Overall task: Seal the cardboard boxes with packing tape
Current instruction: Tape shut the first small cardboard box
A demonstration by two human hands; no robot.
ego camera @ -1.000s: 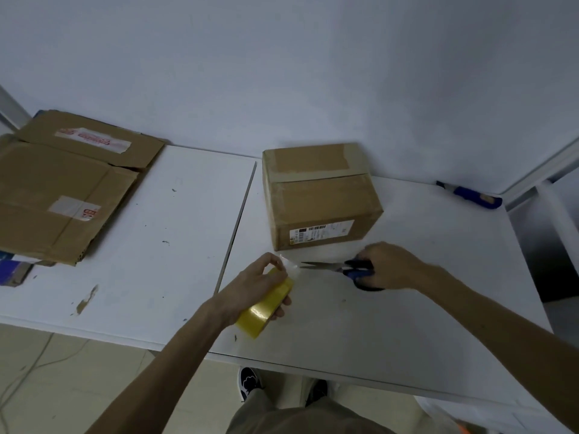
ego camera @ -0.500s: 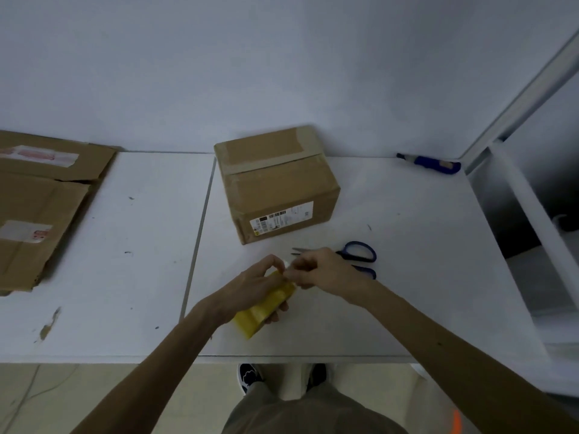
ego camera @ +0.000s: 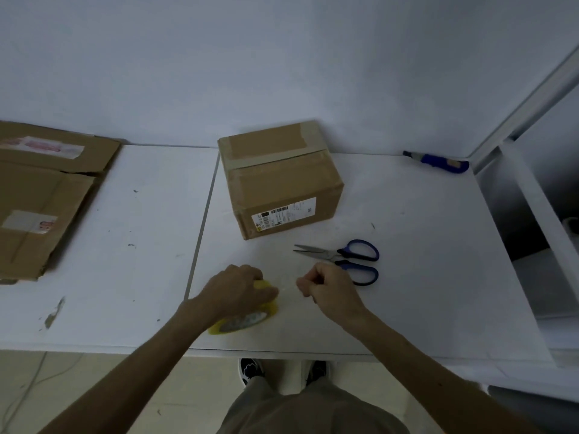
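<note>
Now free of the blue-handled steel scissors [ego camera: 344,256], pinching the clear tape end [ego camera: 289,286] in the right hand [ego camera: 329,288] and drawing it off the yellow tape roll [ego camera: 247,321] gripped by the left hand [ego camera: 238,291] near the tabletop [ego camera: 423,292] front edge, for the brown cardboard box [ego camera: 282,183] at the back edge.

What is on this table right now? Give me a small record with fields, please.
Left hand: grips yellow tape roll
Right hand: pinches the tape end stretched from the roll
Box: closed, tape across top, behind the hands
Scissors: lying on table, untouched, beside right hand
Flattened cardboard: far left
Blue knife: far right, by the wall
</note>
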